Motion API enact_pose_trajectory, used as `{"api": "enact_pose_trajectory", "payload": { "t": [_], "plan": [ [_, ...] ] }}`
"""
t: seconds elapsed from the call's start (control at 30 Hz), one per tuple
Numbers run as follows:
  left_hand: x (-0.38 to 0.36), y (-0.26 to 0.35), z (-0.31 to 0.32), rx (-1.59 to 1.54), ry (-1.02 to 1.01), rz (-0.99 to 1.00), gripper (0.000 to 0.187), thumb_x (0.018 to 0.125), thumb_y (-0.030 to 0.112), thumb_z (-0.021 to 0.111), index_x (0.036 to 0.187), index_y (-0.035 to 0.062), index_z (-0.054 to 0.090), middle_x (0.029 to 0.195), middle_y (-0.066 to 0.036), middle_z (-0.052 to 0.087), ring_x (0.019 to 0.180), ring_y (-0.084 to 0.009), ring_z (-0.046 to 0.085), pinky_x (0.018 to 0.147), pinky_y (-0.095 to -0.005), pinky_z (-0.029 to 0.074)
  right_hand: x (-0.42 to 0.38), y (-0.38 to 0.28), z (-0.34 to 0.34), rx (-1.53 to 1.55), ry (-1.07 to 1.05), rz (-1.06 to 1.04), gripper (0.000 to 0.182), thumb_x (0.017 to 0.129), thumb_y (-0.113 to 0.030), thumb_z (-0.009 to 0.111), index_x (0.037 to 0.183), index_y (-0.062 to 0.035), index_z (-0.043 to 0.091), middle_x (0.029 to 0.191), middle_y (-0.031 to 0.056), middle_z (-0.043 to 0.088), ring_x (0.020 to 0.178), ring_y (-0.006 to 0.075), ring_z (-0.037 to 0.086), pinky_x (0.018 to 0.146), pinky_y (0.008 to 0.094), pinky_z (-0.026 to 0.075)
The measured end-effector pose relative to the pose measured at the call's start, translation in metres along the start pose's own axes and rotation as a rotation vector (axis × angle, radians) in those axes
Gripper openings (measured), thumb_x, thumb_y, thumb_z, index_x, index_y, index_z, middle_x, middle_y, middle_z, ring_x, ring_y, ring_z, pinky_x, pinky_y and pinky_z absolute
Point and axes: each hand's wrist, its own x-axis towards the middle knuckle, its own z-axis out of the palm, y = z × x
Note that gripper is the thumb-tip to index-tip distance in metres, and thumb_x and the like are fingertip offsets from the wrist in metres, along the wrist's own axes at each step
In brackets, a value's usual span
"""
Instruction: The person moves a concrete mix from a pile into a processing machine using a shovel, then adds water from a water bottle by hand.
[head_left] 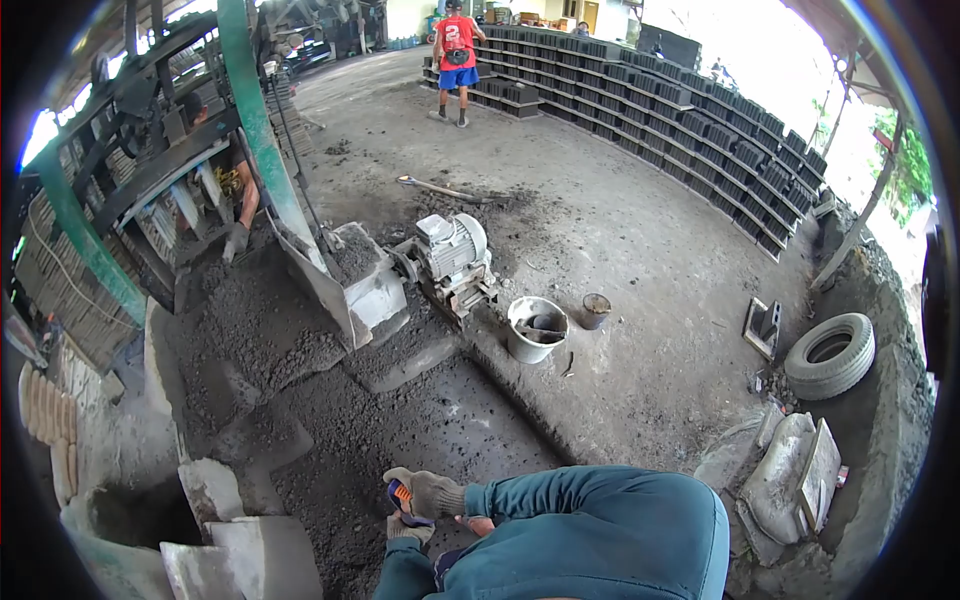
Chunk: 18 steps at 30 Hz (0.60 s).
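My right hand point(435, 494), in a grey knitted work glove, curls over a small dark blue and orange piece point(402, 496) at the bottom centre. Just below it my left hand point(408, 531), gloved too, closes against the lower end of the same piece. What kind of thing it is, I cannot make out, as the gloves cover much of it. Both hands are over dark, crumbly mix point(340, 440) spread in a sunken floor area. Teal sleeves cover my arms, and my right arm hides the ground behind it.
A co-worker's gloved hand point(236, 241) reaches to the heaped mix by the green-framed machine point(245, 110). An electric motor point(452, 246), white bucket point(536, 330), small pot point(596, 310), shovel point(440, 188) and tyre point(830, 356) lie around. Behind, another person point(457, 60) stands by stacked blocks point(640, 110).
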Motion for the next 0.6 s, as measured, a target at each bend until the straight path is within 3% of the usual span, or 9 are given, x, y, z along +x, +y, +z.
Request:
{"api": "enact_pose_trajectory", "payload": {
  "t": [0.1,0.17,0.27,0.33,0.37,0.43,0.47,0.6],
  "plan": [
    [-0.001,0.004,-0.017,-0.034,-0.015,-0.011,0.036,0.079,0.028,0.056,0.111,0.0145,0.064,0.105,-0.005,0.070,0.100,-0.0295,0.065,0.093,-0.0506,0.050,-0.014,-0.015,0.006,-0.042,0.017,-0.010,0.067,0.086,-0.014,0.065,0.146,-0.0151,0.037,0.104,0.0206,0.067,0.093,0.0369,0.068,0.078,0.0476,0.053],
    [-0.010,-0.002,-0.022,-0.049,-0.093,-0.010,0.025,0.078,0.029,0.057,0.097,0.0142,0.065,0.093,-0.003,0.069,0.092,-0.0282,0.065,0.089,-0.0492,0.051,-0.023,-0.022,0.017,-0.102,0.017,-0.016,0.066,0.086,-0.013,0.064,0.146,-0.0118,0.037,0.110,0.0183,0.065,0.102,0.0364,0.065,0.083,0.0477,0.053],
    [-0.021,-0.008,-0.036,-0.073,-0.165,0.048,0.022,0.079,0.027,0.059,0.096,0.0141,0.063,0.092,-0.003,0.067,0.089,-0.0275,0.064,0.085,-0.0489,0.052,-0.033,-0.009,0.057,-0.391,0.348,-0.426,0.054,0.090,-0.012,0.059,0.140,-0.0091,0.041,0.119,0.0127,0.061,0.117,0.0325,0.057,0.091,0.0454,0.052],
    [-0.033,-0.019,-0.049,-0.128,-0.222,0.092,0.020,0.079,0.026,0.059,0.096,0.0141,0.062,0.091,-0.004,0.065,0.087,-0.0270,0.063,0.083,-0.0488,0.053,-0.056,-0.042,0.050,-0.687,0.376,-0.853,0.047,0.085,-0.020,0.062,0.128,-0.0072,0.050,0.122,0.0080,0.054,0.120,0.0206,0.051,0.095,0.0412,0.047],
    [-0.039,-0.025,-0.056,-0.165,-0.242,0.119,0.020,0.080,0.025,0.060,0.096,0.0140,0.061,0.090,-0.004,0.065,0.087,-0.0267,0.063,0.082,-0.0487,0.053,-0.041,-0.038,0.063,-1.085,0.182,-1.102,0.031,0.086,-0.021,0.060,0.114,-0.0100,0.053,0.111,0.0046,0.056,0.109,0.0185,0.054,0.094,0.0397,0.047],
    [-0.061,-0.033,-0.073,-0.262,-0.242,0.203,0.018,0.080,0.024,0.060,0.095,0.0140,0.060,0.090,-0.004,0.063,0.085,-0.0262,0.063,0.079,-0.0485,0.054,-0.032,-0.030,0.110,-1.226,-0.148,-1.471,0.016,0.086,-0.025,0.060,0.097,-0.0143,0.057,0.092,-0.0003,0.058,0.093,0.0159,0.058,0.093,0.0378,0.046],
    [-0.072,-0.041,-0.091,-0.328,-0.223,0.237,0.018,0.080,0.024,0.061,0.095,0.0139,0.059,0.089,-0.004,0.063,0.084,-0.0260,0.062,0.078,-0.0484,0.054,-0.040,-0.015,0.123,-0.998,-0.296,-1.498,0.016,0.085,-0.029,0.062,0.093,-0.0159,0.058,0.085,-0.0019,0.057,0.088,0.0154,0.059,0.092,0.0376,0.046],
    [-0.128,-0.060,-0.127,-0.618,-0.188,0.316,0.016,0.081,0.021,0.062,0.094,0.0138,0.057,0.087,-0.004,0.060,0.080,-0.0250,0.061,0.074,-0.0480,0.055,-0.126,-0.144,0.094,-1.062,-0.668,-1.479,0.038,0.073,-0.038,0.076,0.102,-0.0169,0.063,0.086,0.0017,0.065,0.086,0.0191,0.064,0.089,0.0394,0.047]
  ]
}}
